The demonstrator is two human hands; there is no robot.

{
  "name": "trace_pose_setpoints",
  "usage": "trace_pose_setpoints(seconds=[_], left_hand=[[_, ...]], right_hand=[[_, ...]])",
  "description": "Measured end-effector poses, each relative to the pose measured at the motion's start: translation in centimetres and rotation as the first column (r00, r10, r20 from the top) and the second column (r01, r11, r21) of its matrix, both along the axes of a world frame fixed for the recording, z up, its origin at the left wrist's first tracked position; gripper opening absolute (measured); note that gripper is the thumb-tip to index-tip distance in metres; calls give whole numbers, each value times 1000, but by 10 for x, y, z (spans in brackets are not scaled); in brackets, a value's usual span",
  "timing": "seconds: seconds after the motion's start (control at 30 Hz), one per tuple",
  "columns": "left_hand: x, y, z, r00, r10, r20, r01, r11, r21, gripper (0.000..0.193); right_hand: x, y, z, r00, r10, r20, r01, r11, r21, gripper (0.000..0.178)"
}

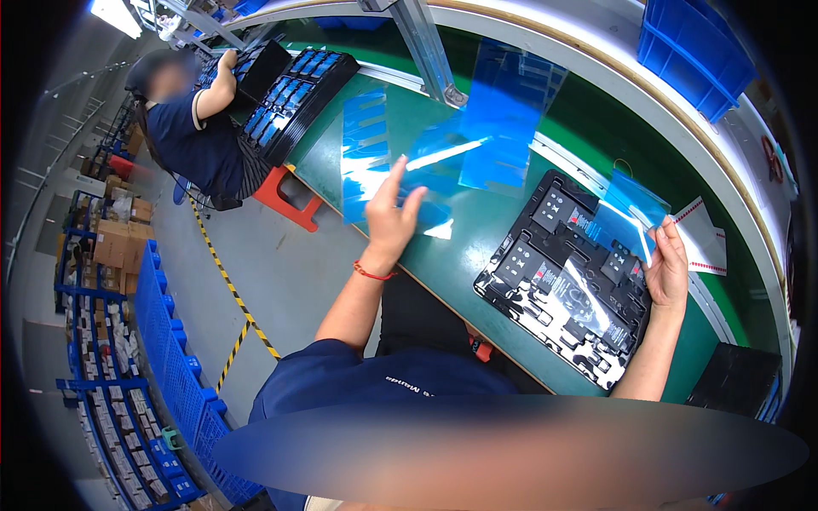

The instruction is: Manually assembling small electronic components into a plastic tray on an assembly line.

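My right hand (668,266) pinches the edge of a clear blue film sheet (629,204), which hangs over the far right part of a black moulded tray (509,223). In the tray's recesses lie several flat black battery-like packs (528,261). Glare hides some of the tray's near side. My left hand (393,218), with a red cord at the wrist, is raised with thumb and fingers apart and nothing in it. Behind and beside it are more blue film sheets (501,128) on the green table (443,271); one sheet (364,128) has a stepped edge.
White strips with red-marked edges (707,243) lie right of the tray. Dark trays (734,379) are stacked at the lower right. A metal post (426,55) rises at the back. At the far left a co-worker (198,140) sits by black trays (294,102). A blue bin (694,55) stands on the shelf.
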State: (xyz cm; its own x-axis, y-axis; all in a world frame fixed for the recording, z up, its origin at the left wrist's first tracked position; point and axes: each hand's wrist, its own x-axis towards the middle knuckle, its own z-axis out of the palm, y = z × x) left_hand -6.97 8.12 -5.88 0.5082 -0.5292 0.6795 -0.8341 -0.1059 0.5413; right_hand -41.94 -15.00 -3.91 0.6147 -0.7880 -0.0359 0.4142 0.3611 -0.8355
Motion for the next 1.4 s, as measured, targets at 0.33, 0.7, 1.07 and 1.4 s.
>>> trace_pose_setpoints(seconds=[0.33, 0.7, 1.07, 1.4], left_hand=[[82, 66, -14, 860, 477, -180, -401, 851, 338, 54], [94, 41, -2, 955, 224, 194, -257, 952, 165, 35], [141, 43, -9, 735, 27, -677, 71, 991, 117, 55], [122, 42, 1, 924, 322, -207, -169, 829, 534, 74]], right_hand=[[-1, -1, -2, 1000, -7, 10, 7, 1000, 10, 26], [-7, -8, -12, 1000, 14, 13, -14, 1000, -20, 26], [-1, -5, -6, 998, 47, 52, -47, 999, 7, 23], [-2, -5, -6, 998, 20, 53, -20, 1000, 6, 25]])
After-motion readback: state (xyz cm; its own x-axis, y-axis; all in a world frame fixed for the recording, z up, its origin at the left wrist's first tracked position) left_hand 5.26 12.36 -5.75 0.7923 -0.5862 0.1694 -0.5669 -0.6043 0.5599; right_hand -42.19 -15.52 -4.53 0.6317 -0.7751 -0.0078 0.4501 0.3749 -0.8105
